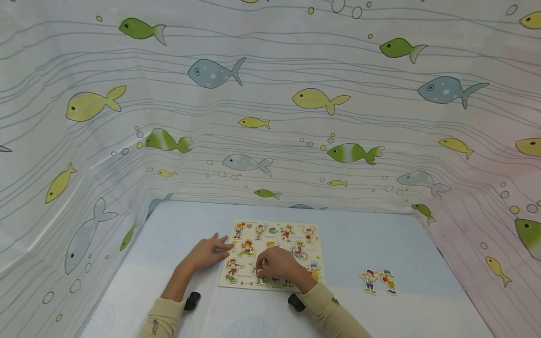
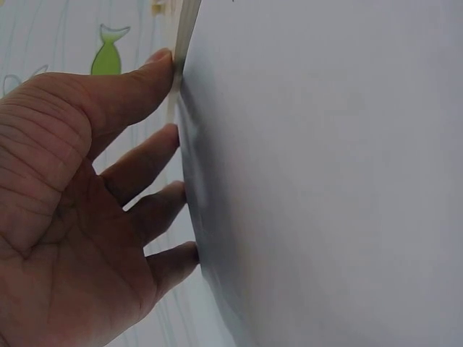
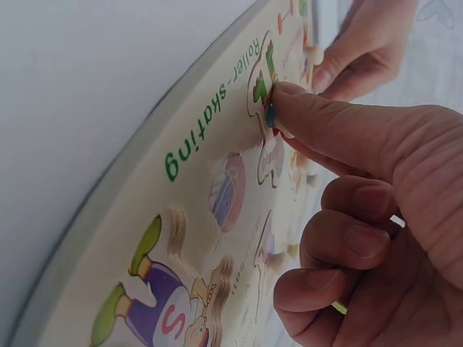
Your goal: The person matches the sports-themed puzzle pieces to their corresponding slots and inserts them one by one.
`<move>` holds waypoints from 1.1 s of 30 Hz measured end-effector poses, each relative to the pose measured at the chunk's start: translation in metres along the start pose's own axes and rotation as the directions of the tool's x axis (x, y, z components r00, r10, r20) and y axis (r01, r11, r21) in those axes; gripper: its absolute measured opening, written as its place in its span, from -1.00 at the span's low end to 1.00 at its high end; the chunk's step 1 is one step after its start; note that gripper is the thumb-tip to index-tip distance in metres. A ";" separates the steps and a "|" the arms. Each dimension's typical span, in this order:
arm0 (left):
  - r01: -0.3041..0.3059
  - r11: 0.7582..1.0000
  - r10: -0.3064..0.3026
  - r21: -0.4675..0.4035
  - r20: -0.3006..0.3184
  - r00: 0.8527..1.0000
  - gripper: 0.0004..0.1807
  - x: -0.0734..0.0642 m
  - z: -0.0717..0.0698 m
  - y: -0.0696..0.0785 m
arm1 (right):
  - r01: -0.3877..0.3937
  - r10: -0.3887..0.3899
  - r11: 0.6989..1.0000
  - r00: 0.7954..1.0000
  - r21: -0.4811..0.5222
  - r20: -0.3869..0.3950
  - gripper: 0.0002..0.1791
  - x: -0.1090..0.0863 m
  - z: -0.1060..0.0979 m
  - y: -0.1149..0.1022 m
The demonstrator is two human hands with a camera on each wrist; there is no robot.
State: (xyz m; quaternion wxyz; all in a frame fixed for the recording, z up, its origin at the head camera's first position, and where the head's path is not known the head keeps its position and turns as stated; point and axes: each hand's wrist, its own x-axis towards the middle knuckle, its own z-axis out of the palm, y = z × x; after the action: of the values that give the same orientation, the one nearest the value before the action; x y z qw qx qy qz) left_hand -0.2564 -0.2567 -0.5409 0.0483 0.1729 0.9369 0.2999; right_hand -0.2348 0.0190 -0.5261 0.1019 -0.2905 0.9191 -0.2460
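A pale wooden puzzle board with pictures of children doing sports lies on the table. My right hand is over its lower middle, pinching a child-figure puzzle piece between thumb and forefinger. That piece, with green feet, overlaps a cut-out beside the "Roller-skating" lettering; fingers hide its upper part. The other fingers of this hand curl in toward the palm. At the board's left edge rests my left hand, fingers spread and fairly straight. Its thumb touches the board's side in the left wrist view.
Two loose figure pieces, one in purple trousers and one with a blue cap, lie side by side right of the board. Black wrist devices sit at both cuffs. A fish-patterned curtain surrounds the table.
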 end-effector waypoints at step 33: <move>-0.007 1.000 0.007 0.021 -0.003 1.000 -0.67 0.000 0.001 0.001 | -0.080 0.086 0.995 0.989 0.054 -0.117 -0.80 -0.057 -0.042 0.034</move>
State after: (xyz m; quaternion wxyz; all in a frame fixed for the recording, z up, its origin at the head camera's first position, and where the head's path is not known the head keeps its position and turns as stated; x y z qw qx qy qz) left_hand -0.2558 -0.2553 -0.5412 0.0439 0.1762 0.9395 0.2904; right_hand -0.2183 0.0929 -0.5047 0.0641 -0.2342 0.9285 -0.2811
